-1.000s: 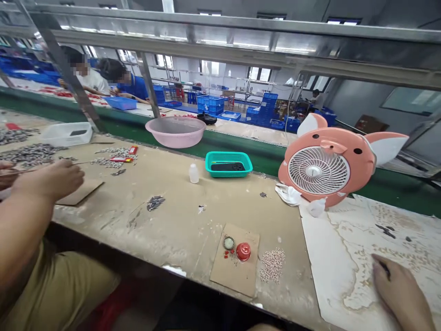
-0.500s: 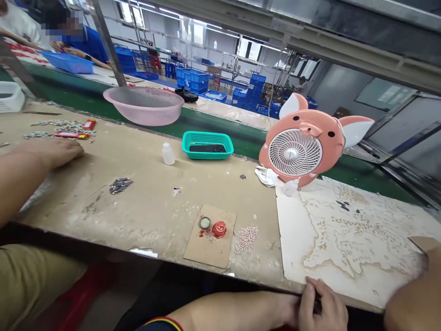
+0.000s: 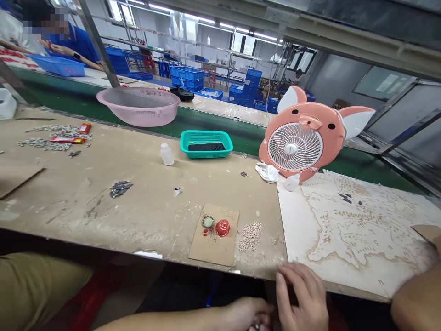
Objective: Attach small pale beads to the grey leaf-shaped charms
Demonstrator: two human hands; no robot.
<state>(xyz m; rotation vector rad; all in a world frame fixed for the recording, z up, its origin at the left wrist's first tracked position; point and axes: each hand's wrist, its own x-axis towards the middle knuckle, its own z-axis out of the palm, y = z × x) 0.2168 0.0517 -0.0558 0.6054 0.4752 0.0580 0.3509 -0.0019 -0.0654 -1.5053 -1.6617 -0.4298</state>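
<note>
Left hand (image 3: pixel 248 314) is partly cut off by the near border, its fingers curled; a small greyish bit (image 3: pixel 257 327) is glimpsed at them, too little shown to be named or called gripped. Right hand (image 3: pixel 303 296) is held at the near edge of the table (image 3: pixel 148 225), fingers bent, palm hidden; whether anything is gripped cannot be told. Pale beads (image 3: pixel 251 236) are heaped farther off, just right of a cardboard piece (image 3: pixel 213 255).

Our brown-topped bench (image 3: pixel 148 220) carried plenty; on it we saw a teal basket (image 3: pixel 206 154), a white bottle (image 3: pixel 167 155), dark slivers (image 3: pixel 120 188), a cardboard piece (image 3: pixel 213 253) and pink beads (image 3: pixel 250 236); rightward we saw a map-printed sheet (image 3: pixel 358 234).
</note>
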